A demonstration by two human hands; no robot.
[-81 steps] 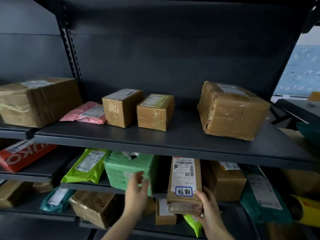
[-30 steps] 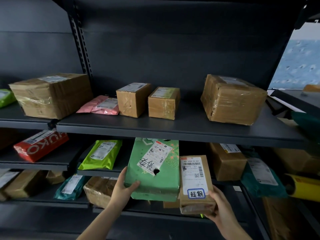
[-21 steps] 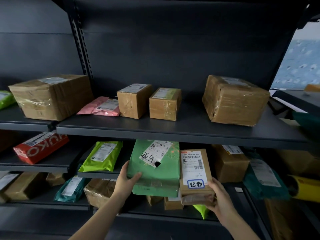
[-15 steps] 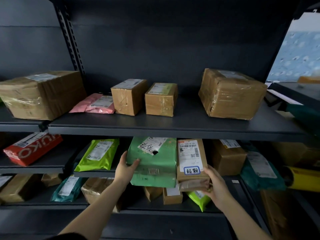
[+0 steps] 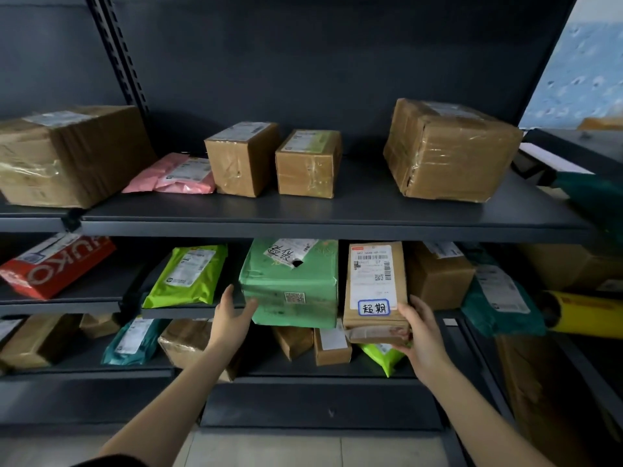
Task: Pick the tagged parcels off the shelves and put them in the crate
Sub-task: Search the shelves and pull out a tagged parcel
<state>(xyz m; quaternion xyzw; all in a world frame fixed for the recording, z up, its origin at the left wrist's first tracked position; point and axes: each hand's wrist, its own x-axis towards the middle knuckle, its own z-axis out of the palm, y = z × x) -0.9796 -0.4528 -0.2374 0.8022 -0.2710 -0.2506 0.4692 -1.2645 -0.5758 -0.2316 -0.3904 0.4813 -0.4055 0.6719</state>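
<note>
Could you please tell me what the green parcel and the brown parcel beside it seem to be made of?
Green parcel: probably plastic film wrapping, faintly glossy; it creases softly and folds at the corners. Brown parcel: seemingly matte kraft paper or thin card; its lower end is crumpled, and a white label, apparently paper, covers the front.

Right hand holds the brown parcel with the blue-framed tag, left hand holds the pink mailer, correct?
No. The head view shows the left hand holding the green parcel; the pink mailer lies untouched on the shelf above. The right hand does hold the brown parcel with the blue-framed tag.
</note>
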